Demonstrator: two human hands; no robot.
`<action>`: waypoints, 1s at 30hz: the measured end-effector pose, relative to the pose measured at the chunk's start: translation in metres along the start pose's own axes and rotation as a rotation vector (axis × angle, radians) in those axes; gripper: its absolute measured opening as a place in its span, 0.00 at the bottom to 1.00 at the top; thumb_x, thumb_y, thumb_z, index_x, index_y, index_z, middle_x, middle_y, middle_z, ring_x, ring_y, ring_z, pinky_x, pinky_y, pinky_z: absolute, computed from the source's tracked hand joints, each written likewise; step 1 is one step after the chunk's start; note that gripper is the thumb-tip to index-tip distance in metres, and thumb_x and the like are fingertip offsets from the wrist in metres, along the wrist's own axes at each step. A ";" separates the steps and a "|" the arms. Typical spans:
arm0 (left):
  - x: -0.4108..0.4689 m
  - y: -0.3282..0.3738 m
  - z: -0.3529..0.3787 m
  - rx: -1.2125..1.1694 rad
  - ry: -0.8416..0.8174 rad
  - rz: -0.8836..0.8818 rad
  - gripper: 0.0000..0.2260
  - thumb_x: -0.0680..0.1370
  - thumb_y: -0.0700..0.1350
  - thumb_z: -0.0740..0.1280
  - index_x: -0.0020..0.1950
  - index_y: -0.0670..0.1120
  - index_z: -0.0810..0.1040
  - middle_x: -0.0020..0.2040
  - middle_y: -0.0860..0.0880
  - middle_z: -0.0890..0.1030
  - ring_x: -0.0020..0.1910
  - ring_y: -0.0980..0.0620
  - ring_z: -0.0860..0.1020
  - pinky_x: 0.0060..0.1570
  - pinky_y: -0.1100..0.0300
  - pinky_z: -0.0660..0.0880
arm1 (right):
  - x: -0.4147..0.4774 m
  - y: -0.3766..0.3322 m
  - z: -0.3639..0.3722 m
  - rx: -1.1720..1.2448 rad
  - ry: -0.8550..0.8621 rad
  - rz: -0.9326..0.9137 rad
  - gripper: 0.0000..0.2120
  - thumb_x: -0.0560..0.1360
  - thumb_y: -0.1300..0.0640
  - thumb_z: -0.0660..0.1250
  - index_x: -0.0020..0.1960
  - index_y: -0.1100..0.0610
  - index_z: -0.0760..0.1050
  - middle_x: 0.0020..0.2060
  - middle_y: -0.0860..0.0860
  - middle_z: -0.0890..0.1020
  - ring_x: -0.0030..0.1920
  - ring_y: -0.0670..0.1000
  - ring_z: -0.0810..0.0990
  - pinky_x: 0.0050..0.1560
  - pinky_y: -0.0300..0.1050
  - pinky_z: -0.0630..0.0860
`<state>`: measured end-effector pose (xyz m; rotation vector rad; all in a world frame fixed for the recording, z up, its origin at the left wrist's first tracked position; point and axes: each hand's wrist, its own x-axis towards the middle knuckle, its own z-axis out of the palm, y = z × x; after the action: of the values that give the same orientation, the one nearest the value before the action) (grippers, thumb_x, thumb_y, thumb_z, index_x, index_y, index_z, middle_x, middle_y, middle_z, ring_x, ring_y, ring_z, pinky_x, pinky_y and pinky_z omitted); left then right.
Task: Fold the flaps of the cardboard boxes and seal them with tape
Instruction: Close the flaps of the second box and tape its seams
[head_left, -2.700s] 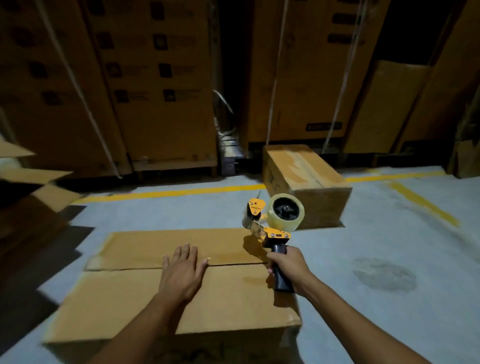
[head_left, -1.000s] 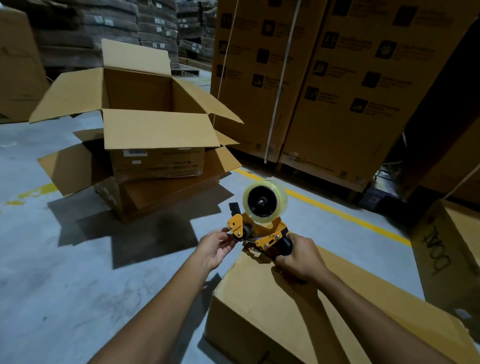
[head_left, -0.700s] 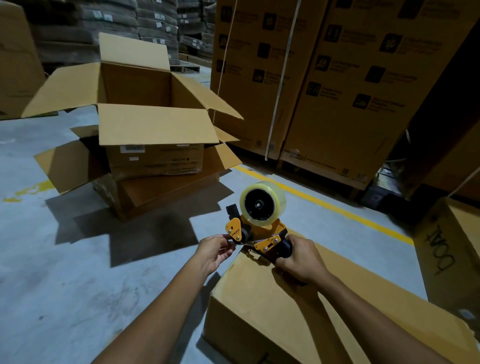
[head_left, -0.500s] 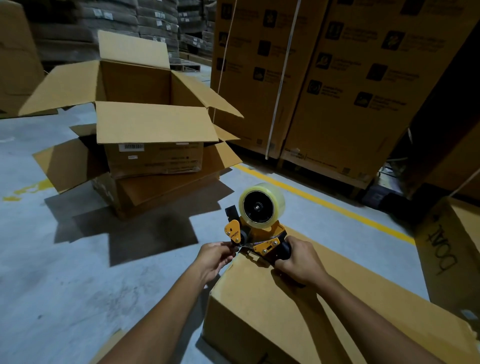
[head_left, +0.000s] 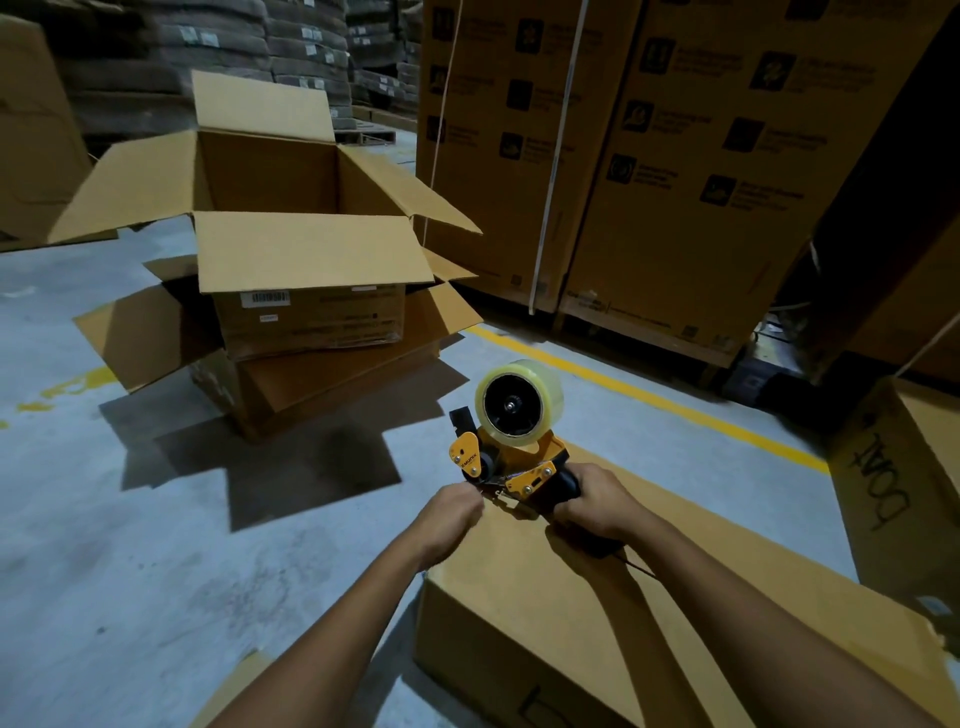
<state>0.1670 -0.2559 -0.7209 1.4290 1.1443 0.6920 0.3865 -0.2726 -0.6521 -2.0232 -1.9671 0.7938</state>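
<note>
Your right hand (head_left: 592, 506) is wrapped round the handle (head_left: 569, 486) of the tape dispenser (head_left: 511, 441), held at the closed box's (head_left: 597, 623) far corner, probably so the strip starts over the edge. Your left hand (head_left: 452, 514) is curled at the dispenser's front, seemingly pinching the tape end (head_left: 489, 487). That tape end is barely visible, and the box's near end is cut off.
</note>
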 end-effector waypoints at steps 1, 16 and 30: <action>-0.001 -0.003 0.001 0.047 -0.025 0.004 0.07 0.81 0.43 0.62 0.43 0.44 0.73 0.42 0.49 0.75 0.40 0.52 0.73 0.42 0.58 0.68 | 0.002 0.000 -0.002 -0.004 -0.017 0.010 0.11 0.71 0.61 0.73 0.51 0.54 0.76 0.48 0.54 0.82 0.49 0.53 0.81 0.47 0.45 0.79; -0.004 -0.010 -0.003 -0.134 -0.112 -0.109 0.11 0.82 0.46 0.64 0.59 0.40 0.77 0.51 0.43 0.81 0.49 0.48 0.81 0.50 0.53 0.76 | 0.015 -0.007 -0.001 -0.009 -0.025 0.099 0.11 0.72 0.50 0.74 0.41 0.59 0.80 0.32 0.54 0.82 0.31 0.50 0.80 0.35 0.46 0.77; -0.007 -0.003 0.000 -0.036 -0.138 -0.027 0.23 0.84 0.42 0.59 0.79 0.56 0.62 0.72 0.55 0.68 0.65 0.56 0.73 0.54 0.70 0.71 | -0.045 0.065 -0.010 -0.107 0.044 0.112 0.10 0.69 0.43 0.69 0.40 0.49 0.82 0.35 0.48 0.85 0.37 0.48 0.83 0.41 0.53 0.83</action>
<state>0.1638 -0.2628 -0.7227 1.4061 1.0368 0.5828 0.4491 -0.3201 -0.6659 -2.2089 -1.9256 0.6735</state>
